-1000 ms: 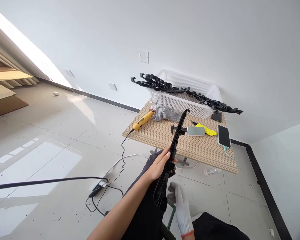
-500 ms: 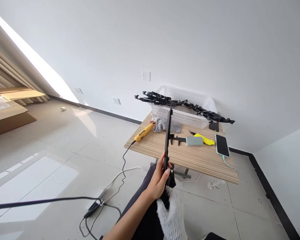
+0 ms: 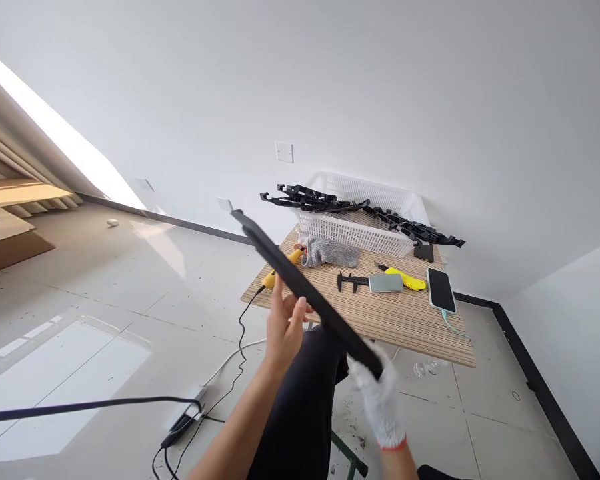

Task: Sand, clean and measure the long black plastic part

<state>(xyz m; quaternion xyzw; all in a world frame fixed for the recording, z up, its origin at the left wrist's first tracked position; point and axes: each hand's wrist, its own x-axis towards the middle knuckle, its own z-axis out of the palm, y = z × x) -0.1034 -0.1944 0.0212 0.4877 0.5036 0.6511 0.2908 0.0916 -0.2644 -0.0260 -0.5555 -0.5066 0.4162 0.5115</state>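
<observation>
A long black plastic strip (image 3: 310, 293) slants across the middle of the view, its broad smooth side facing me. My bare left hand (image 3: 284, 330) holds it near the middle, with the thumb at its lower edge and the other fingers partly hidden behind. Around the strip's lower right end is my right hand (image 3: 379, 403), in a white knitted glove with a red cuff; its fingers are partly covered by the strip and blurred. Beyond the strip, more black plastic strips (image 3: 325, 200) lie across a white basket (image 3: 357, 230).
The wooden table (image 3: 380, 320) carries a yellow corded tool (image 3: 269, 279), a grey cloth (image 3: 333, 253), a caliper (image 3: 353, 281), a yellow utility knife (image 3: 405, 279) and a phone (image 3: 441, 290) on a cable. A power strip (image 3: 185, 420) and cords lie on the floor at left.
The strip has swung from nearly upright to a slant, its top going left and its broad side turning toward me. My left hand moved left; my gloved right hand moved right.
</observation>
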